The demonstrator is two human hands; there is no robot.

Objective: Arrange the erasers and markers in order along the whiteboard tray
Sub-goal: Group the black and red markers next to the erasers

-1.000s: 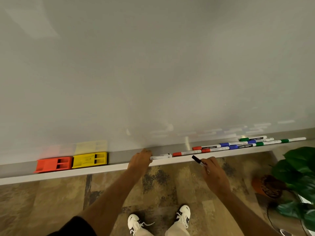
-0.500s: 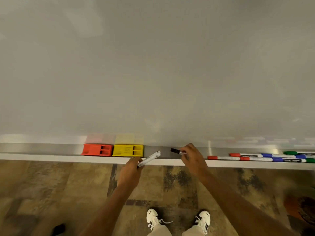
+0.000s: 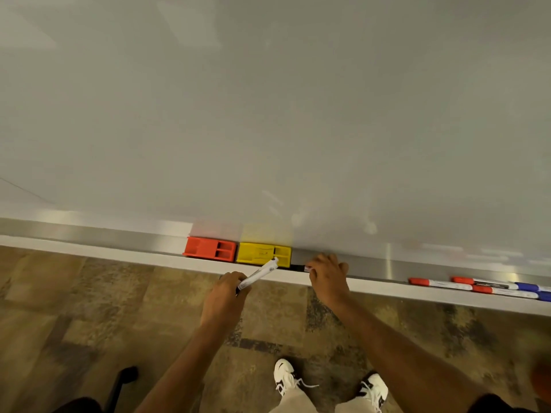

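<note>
So the left hand (image 3: 224,296) has its grip around a slim white marker (image 3: 258,273) angled up-right, while the right hand (image 3: 327,274) pinches a black-capped marker (image 3: 298,267) lying lengthwise on the tray (image 3: 119,254), beside the blocky yellow eraser (image 3: 262,253).

The tray (image 3: 372,286) carries an orange eraser (image 3: 208,248), yellow eraser (image 3: 262,253) and markers (image 3: 477,287).

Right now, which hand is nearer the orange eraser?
Left. The left hand is below the tray, just right of the orange eraser; the right hand is farther right, past the yellow eraser.
</note>
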